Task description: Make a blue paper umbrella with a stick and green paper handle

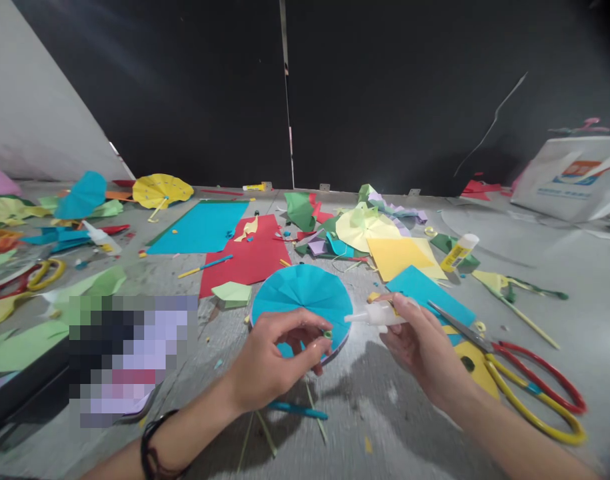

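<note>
Far left, a yellow paper parasol lies on the grey work table, nearer than it a teal paper sheet and a red paper sheet. Of the 2 hands, the left hand is clenched in a pinch, its fingertips gripping the right edge of a round pleated blue paper disc, which lies near the middle of the table and is tilted slightly. A small green scrap shows at those fingertips. The right hand grasps a white plastic glue bottle, its nozzle just beside the disc. Near right lie red-and-yellow-handled scissors; farther right stands a yellow glue stick.
</note>
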{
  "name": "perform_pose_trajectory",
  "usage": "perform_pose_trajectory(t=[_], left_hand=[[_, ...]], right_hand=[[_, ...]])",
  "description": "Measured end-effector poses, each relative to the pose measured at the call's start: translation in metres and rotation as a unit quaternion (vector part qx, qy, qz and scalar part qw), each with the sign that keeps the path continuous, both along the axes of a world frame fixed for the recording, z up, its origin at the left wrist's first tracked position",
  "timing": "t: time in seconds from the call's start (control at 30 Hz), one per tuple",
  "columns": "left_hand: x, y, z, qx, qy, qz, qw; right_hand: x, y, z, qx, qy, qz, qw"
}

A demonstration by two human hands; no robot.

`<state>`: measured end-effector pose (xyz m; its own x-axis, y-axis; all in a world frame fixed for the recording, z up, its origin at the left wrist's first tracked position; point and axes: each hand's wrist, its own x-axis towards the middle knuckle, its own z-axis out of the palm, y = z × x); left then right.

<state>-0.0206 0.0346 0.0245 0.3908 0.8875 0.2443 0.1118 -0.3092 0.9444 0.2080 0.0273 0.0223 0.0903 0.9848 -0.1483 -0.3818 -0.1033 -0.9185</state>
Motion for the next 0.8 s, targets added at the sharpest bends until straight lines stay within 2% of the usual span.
perform_pose_trajectory(t=[0.1,0.2,0.3,0.43,0.6,0.8], left_hand=[[0.0,-0.002,0.0,0.006,0.006,-0.003,1.0],[0.0,-0.004,0.001,-0.023,-0.004,-0.011,1.0],[0.001,-0.005,0.003,-0.097,-0.07,-0.037,0.992],[0.002,-0.002,0.001,-0.187,-0.175,-0.093,0.962],[0.004,0.002,-0.002,-0.213,-0.204,-0.126,0.947],[0.005,0.002,-0.002,-0.237,-0.221,-0.134,0.937]], right_hand=[[0.0,0.0,-0.002,-0.008,0.013,0.006,1.0],[-0.001,0.0,-0.002,-0.002,0.026,0.033,0.999],[-0.004,0.0,-0.002,0.006,0.04,0.084,0.996],[-0.007,-0.005,-0.005,0.02,0.07,0.14,0.987],[-0.01,-0.012,-0.007,0.083,0.115,0.187,0.972],[-0.01,-0.013,-0.006,0.09,0.113,0.209,0.967]])
